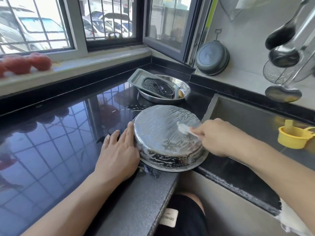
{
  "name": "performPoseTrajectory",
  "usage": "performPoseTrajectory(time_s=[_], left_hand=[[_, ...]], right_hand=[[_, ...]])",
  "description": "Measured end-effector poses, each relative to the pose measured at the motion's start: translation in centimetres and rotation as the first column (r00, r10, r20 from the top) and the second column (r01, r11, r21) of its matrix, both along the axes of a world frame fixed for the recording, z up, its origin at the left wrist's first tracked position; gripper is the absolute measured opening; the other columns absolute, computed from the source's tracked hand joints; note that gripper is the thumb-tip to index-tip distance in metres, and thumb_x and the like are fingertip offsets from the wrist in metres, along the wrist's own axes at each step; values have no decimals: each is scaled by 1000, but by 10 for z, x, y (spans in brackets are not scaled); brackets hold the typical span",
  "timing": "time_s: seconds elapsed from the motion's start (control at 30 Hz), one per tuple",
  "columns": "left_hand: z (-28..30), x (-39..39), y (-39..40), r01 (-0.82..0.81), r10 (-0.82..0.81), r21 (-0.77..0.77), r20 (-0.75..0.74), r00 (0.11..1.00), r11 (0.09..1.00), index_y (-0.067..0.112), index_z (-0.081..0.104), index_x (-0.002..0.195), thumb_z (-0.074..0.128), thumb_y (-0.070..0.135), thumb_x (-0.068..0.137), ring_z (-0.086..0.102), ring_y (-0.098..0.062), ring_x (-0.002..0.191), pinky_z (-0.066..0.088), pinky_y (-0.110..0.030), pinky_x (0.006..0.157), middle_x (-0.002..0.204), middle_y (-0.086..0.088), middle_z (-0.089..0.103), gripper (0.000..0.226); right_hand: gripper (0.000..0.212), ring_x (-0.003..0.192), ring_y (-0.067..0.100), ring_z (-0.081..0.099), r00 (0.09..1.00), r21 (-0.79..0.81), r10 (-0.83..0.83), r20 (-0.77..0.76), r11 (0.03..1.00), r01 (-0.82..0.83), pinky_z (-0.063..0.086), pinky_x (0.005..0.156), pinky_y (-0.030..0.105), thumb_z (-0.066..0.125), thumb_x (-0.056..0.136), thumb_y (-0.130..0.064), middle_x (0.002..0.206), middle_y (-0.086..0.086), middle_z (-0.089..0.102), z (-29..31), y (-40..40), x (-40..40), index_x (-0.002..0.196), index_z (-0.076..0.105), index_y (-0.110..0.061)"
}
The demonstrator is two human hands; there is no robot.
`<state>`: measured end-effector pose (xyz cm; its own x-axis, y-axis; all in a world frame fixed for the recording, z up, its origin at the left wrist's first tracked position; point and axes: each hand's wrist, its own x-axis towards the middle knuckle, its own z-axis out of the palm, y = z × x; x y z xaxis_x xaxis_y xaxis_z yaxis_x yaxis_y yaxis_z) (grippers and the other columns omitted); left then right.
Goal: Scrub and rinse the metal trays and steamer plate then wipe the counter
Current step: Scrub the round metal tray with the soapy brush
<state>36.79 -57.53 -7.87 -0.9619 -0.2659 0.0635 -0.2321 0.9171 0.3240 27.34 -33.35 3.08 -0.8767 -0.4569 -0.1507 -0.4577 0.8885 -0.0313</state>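
A: Report the position of the pan.
B: The pan [167, 138] lies upside down on the black counter [51, 142], at the front edge, just beside the sink [255, 120]. Its base and wall carry soap film.

A: State of the left hand?
B: The left hand [117, 150] lies flat on the counter, fingers straight and released, their edge pressed against the pan wall.

A: Right hand?
B: The right hand [218, 137] is clenched around the handle of a brush [185, 129]. The brush head touches the pan base.

A: Other task items?
B: A tray [136, 79] rests tilted in a round basin [180, 94] further back on the counter. A perforated steamer plate [157, 86] lies on the tray.

A: Sink contents?
B: A yellow cup [293, 137] sits inside.
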Motion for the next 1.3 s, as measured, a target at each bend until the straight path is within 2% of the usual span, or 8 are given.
performPoseTrajectory(time_s=[0.07, 0.13, 0.47, 0.6, 0.8, 1.03, 1.2, 1.3], left_hand=[[1, -2, 0, 5, -5, -11, 7, 1000, 1000, 19, -10, 164, 5, 32, 93, 12, -30, 158, 11, -47, 128, 173, 4, 11, 74], [0, -2, -1, 4, -4, -18, 17, 1000, 1000, 16, -7, 165, 5, 33, 93, 12, -30, 158, 11, -48, 128, 174, 3, 11, 75], [-1, -3, -1, 7, -6, -31, 32, 999, 999, 14, -5, 165, 7, 35, 90, 10, -31, 158, 8, -49, 128, 174, 0, 10, 79], [1, -1, -2, 15, -14, -19, 40, 999, 1000, 15, -5, 164, 6, 35, 87, 10, -31, 157, 9, -49, 128, 174, 1, 9, 80], [-3, -3, -3, 6, -5, -22, 24, 1000, 1000, 11, -4, 164, 15, 29, 99, 10, -33, 158, 7, -49, 128, 174, -1, 10, 70], [-1, -1, -2, 9, -8, -21, 36, 999, 1000, 14, -4, 164, 16, 29, 98, 10, -32, 157, 8, -49, 128, 174, 1, 10, 71], [-2, -2, -4, 13, -12, -42, 39, 999, 999, 15, 1, 164, 9, 35, 90, 13, -31, 157, 11, -49, 128, 172, 1, 16, 78], [-2, -2, -5, 8, -6, -29, 44, 999, 1000, 14, -1, 165, 9, 36, 91, 11, -30, 158, 10, -49, 128, 174, 2, 11, 78]], right_hand=[[48, 65, 6, 48, 981, -55, 176, 85, 984, -172, 39, 64, 15, 47, 101, -22, 106, 5, 68, -6, -22, 25, 141, 54, -46], [46, 62, 11, 41, 974, -55, 226, 23, 973, -225, 39, 64, 23, 48, 101, -27, 93, -1, 63, -8, -39, 25, 140, 52, -50], [44, 111, 36, 61, 966, 17, 242, -90, 970, -241, 51, 92, 44, 40, 103, -33, 125, 11, 63, -16, -81, 24, 145, 48, -44], [49, 116, 31, 60, 971, -7, 233, -57, 972, -234, 51, 98, 44, 46, 101, -24, 137, 6, 59, -14, -108, -8, 145, 49, -44], [38, 115, 34, 61, 949, 55, 314, -12, 948, -313, 50, 97, 45, 37, 105, -46, 124, 7, 67, -5, -69, 29, 139, 53, -50], [30, 91, 28, 61, 977, 20, 193, -95, 981, -192, 54, 82, 41, 46, 98, -22, 116, 9, 61, -8, -125, -49, 119, 66, -33], [39, 85, 18, 58, 938, -11, 346, -6, 938, -346, 47, 73, 32, 43, 105, -32, 108, -1, 65, -9, -99, -5, 139, 56, -45], [38, 110, 29, 63, 928, -36, 370, -39, 928, -371, 51, 93, 41, 38, 105, -43, 124, 1, 68, -15, -61, 24, 140, 54, -47]])
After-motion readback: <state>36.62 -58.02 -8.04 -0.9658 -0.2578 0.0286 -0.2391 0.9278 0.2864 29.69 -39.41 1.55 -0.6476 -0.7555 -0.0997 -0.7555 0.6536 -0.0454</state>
